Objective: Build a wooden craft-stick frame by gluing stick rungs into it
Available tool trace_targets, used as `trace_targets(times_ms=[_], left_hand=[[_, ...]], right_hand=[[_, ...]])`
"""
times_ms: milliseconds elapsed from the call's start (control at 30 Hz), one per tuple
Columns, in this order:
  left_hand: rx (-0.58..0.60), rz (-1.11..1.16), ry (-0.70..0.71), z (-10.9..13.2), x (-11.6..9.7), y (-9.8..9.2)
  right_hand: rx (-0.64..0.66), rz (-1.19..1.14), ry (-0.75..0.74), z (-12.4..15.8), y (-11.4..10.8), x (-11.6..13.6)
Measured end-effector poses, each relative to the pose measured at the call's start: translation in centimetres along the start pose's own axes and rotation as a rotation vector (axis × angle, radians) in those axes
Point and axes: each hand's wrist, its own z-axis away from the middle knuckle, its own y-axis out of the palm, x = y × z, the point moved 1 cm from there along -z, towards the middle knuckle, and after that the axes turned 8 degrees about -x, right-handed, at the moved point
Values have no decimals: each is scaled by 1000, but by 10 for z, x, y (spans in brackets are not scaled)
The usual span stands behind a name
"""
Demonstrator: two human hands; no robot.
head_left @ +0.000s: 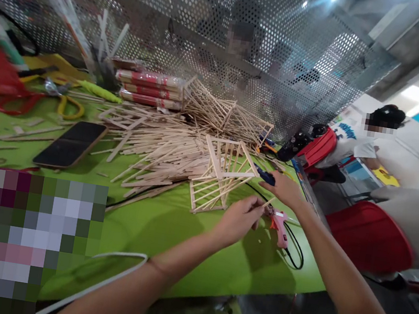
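Note:
My left hand [242,216] is closed around a short, thin wooden stick [269,202], whose end points up to the right. Just beyond it, my right hand [283,188] grips a dark blue-handled tool [265,175]; its exact kind is hard to make out. The tool's tip lies by the right corner of a small frame of glued wooden sticks [237,175], though I cannot tell whether they touch. A pink glue gun [280,231] lies on the green table [179,248] beneath my right forearm, its black cord curling to the right.
Loose wooden sticks [162,155] are heaped behind the frame, with a longer stick structure [228,112] and red-wrapped packs [150,89] farther back. At left lie a phone [70,144] and yellow-handled scissors [70,108]. A perforated metal screen [168,18] borders the table. Another person [349,139] sits at right.

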Motion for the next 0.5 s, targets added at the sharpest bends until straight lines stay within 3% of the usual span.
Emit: trace_targets(times_ms=[133,233,333,433,500], left_hand=[[11,19,-16,0,0,-2],[16,43,7,0,1,-3],[-2,78,23,-2,3,-3],[-35,113,-2,-4,6,-3],[-62,145,-22,-5,6,-3]], right_hand=[[-64,30,-143,-30,27,17],[-81,-25,-186,-41,35,23],[-114,-78,-228,-40,26,24],[-156,-216,-238,-20,3,23],[-209,-625,-134,7,-14,24]])
